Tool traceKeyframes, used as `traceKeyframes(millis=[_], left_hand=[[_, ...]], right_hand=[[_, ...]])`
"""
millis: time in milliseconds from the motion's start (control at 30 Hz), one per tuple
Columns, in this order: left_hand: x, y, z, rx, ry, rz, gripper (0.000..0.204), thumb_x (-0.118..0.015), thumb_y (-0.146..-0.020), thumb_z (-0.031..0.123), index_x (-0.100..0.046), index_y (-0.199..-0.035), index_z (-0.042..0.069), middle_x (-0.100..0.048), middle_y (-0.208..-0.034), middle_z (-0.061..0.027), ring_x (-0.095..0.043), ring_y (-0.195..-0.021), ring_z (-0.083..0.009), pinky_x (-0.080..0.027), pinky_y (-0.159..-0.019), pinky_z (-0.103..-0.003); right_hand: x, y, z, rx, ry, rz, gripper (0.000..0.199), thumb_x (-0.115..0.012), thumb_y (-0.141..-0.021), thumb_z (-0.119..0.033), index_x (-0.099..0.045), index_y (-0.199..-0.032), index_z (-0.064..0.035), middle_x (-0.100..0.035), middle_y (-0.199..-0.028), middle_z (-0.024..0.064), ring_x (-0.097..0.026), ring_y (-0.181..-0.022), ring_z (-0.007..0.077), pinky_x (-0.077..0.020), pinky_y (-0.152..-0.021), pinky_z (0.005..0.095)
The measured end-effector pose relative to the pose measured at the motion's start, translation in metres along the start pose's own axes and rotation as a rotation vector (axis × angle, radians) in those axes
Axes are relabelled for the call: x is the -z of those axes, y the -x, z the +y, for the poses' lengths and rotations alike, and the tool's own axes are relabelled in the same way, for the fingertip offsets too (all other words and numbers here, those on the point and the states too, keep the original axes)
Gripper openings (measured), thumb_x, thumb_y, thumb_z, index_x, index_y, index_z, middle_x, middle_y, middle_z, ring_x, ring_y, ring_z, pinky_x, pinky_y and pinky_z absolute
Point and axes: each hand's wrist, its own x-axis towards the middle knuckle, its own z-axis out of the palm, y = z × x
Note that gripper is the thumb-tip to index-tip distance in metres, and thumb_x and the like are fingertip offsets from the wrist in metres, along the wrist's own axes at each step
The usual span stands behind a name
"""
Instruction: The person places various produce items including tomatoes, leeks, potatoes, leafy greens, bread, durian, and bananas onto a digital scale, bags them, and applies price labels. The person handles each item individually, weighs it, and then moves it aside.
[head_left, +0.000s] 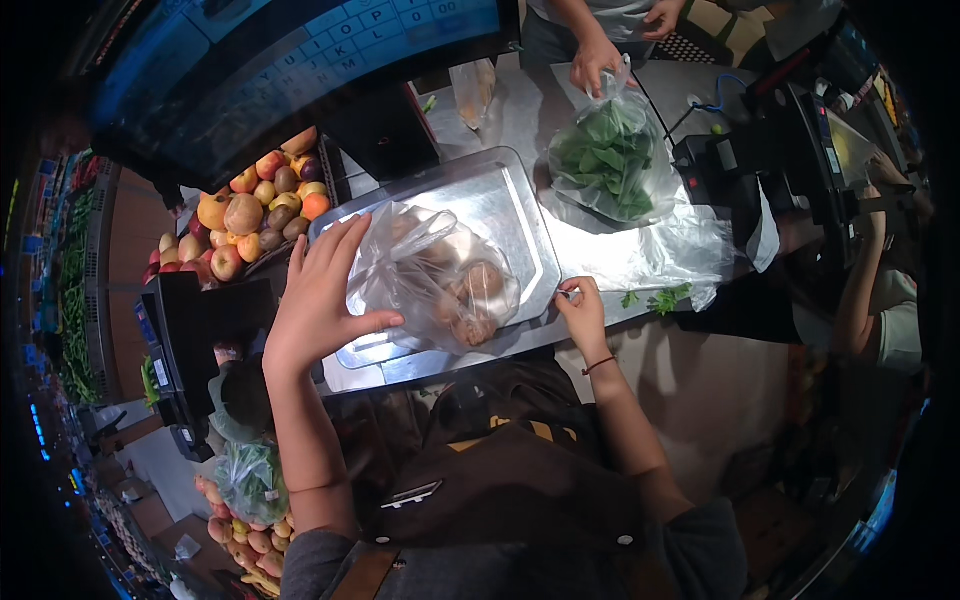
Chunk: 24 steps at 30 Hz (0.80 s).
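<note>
A clear plastic bag (pixel 400 285) with several brown, roundish pieces of produce (pixel 482 285) lies on a shiny metal tray (pixel 515 180). My left hand (pixel 325 290) is open at the bag's left side, fingers spread and thumb reaching over the plastic. By the tray's right front corner, my right hand (pixel 582 308) has its fingers pinched together; a small pale bit shows at the fingertips, too small to name. Beyond the tray, another person's hand (pixel 597 68) grips the top of a clear bag of leafy greens (pixel 610 160).
A large screen (pixel 330 60) overhangs the far left. Mixed fruit (pixel 250 215) fills a crate left of the tray. Crumpled plastic film (pixel 690 250) and green sprigs (pixel 668 298) lie on the counter to the right, near black equipment (pixel 715 165).
</note>
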Motion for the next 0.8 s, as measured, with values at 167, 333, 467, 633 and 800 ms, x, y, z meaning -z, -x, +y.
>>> traceKeyframes(millis=[167, 333, 467, 633, 800], left_hand=[[-0.010, -0.003, 0.000, 0.059, -0.039, -0.077, 0.091, -0.073, -0.058, 0.047, -0.034, -0.132, 0.011, -0.050, -0.119, -0.0134, -0.046, -0.113, -0.0290, -0.021, -0.104, -0.050], [-0.045, -0.011, -0.025, 0.084, 0.181, -0.116, 0.043, -0.069, -0.065, 0.011, -0.058, -0.107, 0.007, -0.061, -0.093, -0.0101, -0.059, -0.088, -0.0259, -0.037, -0.092, -0.041], [-0.031, -0.020, -0.011, 0.088, 0.401, -0.094, 0.028, -0.061, -0.067, 0.000, -0.061, -0.094, 0.002, -0.059, -0.088, -0.0105, -0.058, -0.082, -0.0265, -0.045, -0.071, -0.033], [-0.022, -0.026, -0.002, 0.106, 0.698, 0.017, 0.021, -0.058, -0.068, -0.003, -0.060, -0.089, -0.001, -0.055, -0.080, -0.0059, -0.053, -0.074, -0.0149, -0.042, -0.067, -0.025], [-0.014, -0.054, 0.038, 0.099, 0.937, 0.138, 0.013, -0.061, -0.070, 0.000, -0.059, -0.082, -0.003, -0.054, -0.079, -0.0028, -0.051, -0.075, -0.0102, -0.040, -0.068, -0.021]], right_hand=[[0.039, 0.014, -0.035, -0.261, -0.050, -0.732, 0.011, -0.068, -0.072, -0.005, -0.058, -0.074, -0.0017, -0.053, -0.080, 0.0027, -0.050, -0.069, 0.0085, -0.0397, -0.061, 0.0206], [0.011, 0.004, -0.117, -0.318, -0.714, -0.726, 0.009, -0.067, -0.075, -0.004, -0.058, -0.077, -0.0025, -0.054, -0.078, -0.0009, -0.052, -0.072, 0.0058, -0.0402, -0.064, 0.0173], [-0.061, -0.048, -0.129, -0.067, -0.150, -0.685, 0.019, -0.068, -0.074, -0.009, -0.055, -0.086, -0.0023, -0.053, -0.078, 0.0021, -0.053, -0.070, 0.0111, -0.0430, -0.061, 0.0241], [-0.038, -0.021, -0.178, 0.088, 0.021, -0.457, 0.030, -0.067, -0.073, -0.014, -0.049, -0.095, -0.0029, -0.055, -0.080, 0.0097, -0.056, -0.073, 0.0252, -0.0451, -0.063, 0.0327], [-0.008, -0.045, -0.174, 0.434, -0.166, -0.893, 0.017, -0.061, -0.078, -0.012, -0.057, -0.091, -0.0009, -0.059, -0.087, 0.0108, -0.057, -0.081, 0.0224, -0.0438, -0.077, 0.0298]])
